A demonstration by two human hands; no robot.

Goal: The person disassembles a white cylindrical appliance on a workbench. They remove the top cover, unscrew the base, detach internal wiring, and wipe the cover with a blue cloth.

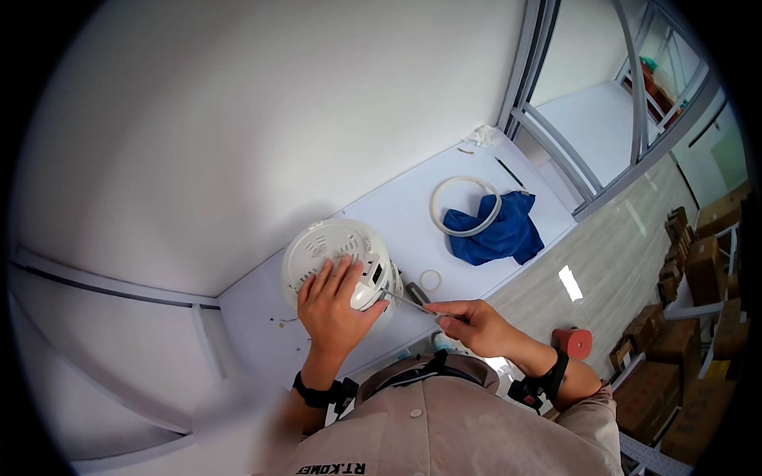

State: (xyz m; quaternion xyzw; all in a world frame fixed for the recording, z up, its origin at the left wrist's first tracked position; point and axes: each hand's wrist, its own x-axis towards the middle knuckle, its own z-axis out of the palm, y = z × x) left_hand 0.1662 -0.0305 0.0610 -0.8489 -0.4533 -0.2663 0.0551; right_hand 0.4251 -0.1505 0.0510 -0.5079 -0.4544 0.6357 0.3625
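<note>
A white round appliance [317, 240] with vent slots in its upward face stands on the white table, close to the wall; it looks like an upturned cooker body. My left hand [332, 309] lies flat over its near side, fingers spread across the slots. In my right hand [478, 327] is a screwdriver [406, 301], its thin metal shaft pointing left. The shaft's end meets the appliance's lower right side, near a dark rectangular opening; the exact contact is too small to tell. A dark grey oblong piece [416, 293] lies just behind the shaft.
Farther right on the table [397, 208] are a blue cloth [509, 230], a large pale ring [435, 208] partly over it, a small ring [431, 279], a dark thin tool [508, 171] and crumpled white tissue [482, 135]. Cardboard boxes [683, 341] and a red cylinder [573, 343] stand beyond my right arm.
</note>
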